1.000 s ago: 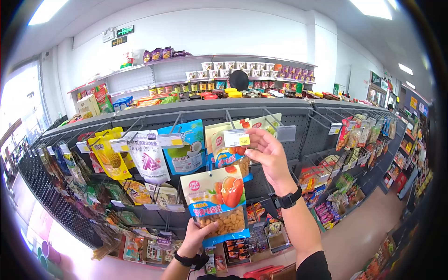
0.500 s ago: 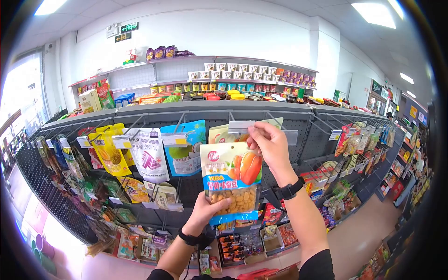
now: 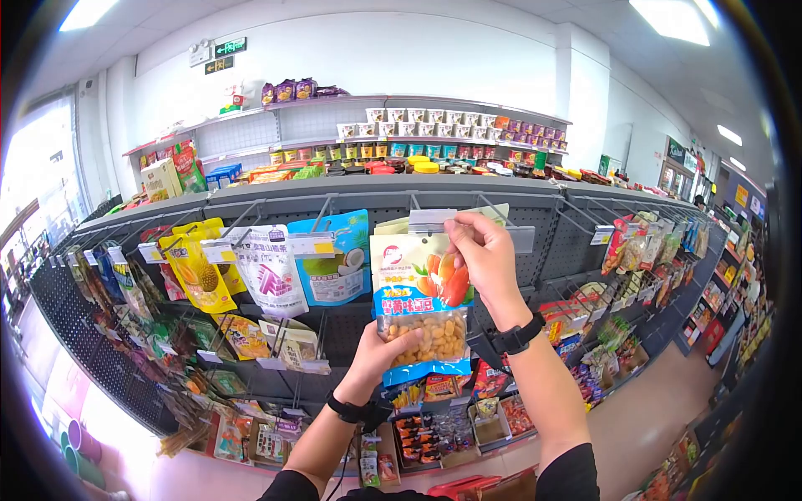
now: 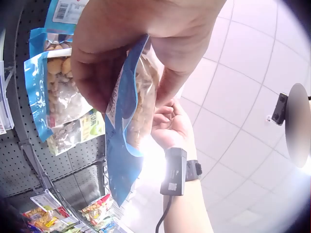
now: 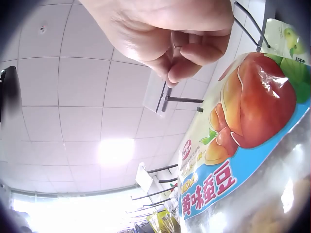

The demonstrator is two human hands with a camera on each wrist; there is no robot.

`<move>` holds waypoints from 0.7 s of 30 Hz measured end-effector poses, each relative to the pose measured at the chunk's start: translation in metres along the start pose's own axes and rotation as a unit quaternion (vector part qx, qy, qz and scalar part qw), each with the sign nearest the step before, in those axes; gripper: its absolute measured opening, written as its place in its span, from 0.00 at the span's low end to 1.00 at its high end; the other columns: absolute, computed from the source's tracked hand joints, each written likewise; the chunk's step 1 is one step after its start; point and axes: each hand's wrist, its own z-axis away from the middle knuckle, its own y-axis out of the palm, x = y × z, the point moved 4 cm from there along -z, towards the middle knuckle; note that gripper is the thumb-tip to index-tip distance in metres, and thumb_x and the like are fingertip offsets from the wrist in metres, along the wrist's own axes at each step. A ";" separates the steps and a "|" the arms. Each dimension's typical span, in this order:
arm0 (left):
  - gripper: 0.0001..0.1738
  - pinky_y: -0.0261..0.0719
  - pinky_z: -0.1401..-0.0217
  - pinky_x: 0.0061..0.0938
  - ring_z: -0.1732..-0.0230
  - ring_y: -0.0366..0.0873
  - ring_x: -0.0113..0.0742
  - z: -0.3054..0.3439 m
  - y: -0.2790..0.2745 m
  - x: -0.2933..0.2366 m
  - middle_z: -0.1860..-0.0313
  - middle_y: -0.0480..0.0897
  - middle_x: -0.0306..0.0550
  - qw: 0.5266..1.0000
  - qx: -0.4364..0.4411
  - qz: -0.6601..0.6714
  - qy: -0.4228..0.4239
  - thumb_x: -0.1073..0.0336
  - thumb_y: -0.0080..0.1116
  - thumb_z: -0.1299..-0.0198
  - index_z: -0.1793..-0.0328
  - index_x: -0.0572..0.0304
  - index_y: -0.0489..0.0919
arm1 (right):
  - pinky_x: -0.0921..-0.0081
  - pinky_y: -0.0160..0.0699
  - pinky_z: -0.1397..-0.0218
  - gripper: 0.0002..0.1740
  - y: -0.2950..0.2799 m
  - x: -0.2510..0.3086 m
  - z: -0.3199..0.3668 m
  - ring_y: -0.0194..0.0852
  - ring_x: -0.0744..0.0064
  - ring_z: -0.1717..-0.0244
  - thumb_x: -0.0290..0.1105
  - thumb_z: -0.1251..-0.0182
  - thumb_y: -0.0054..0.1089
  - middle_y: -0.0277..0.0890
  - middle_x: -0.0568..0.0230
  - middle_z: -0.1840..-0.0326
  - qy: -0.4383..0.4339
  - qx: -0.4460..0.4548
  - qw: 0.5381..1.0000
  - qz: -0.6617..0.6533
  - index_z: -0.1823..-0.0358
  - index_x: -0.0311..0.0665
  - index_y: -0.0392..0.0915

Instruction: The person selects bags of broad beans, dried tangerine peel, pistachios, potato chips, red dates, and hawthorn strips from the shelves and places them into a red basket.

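One bean bag (image 3: pixel 428 302) gripped between left hand (image 3: pixel 373 357) thumb and fingers, one label holder (image 3: pixel 428 219) pinched in right hand (image 3: pixel 486 260) fingertips, bag below top edge of rack (image 3: pixel 493 190), higher than a second ago.

I pinch with my bare left hand (image 3: pixel 376 359), thumb in front, fingers behind; my bare right hand (image 3: pixel 488 257), higher up, pinches with thumb against curled fingers. My two bare forearms (image 3: pixel 547 392) reach forward, converging.

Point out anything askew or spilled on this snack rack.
The price tag holder pinched by the right hand is tipped up, unlike the tag before the coconut pouch, which faces outward. No spill shows.
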 end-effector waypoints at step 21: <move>0.18 0.81 0.46 0.23 0.49 0.82 0.27 0.002 -0.046 0.040 0.49 0.85 0.43 0.967 -0.102 -0.188 0.136 0.74 0.68 0.36 0.43 0.71 0.77 | 0.81 0.81 0.60 0.20 -0.037 -0.024 0.078 0.84 0.75 0.49 0.17 0.39 0.62 0.82 0.60 0.43 -0.168 0.030 0.979 0.109 0.45 0.36 0.83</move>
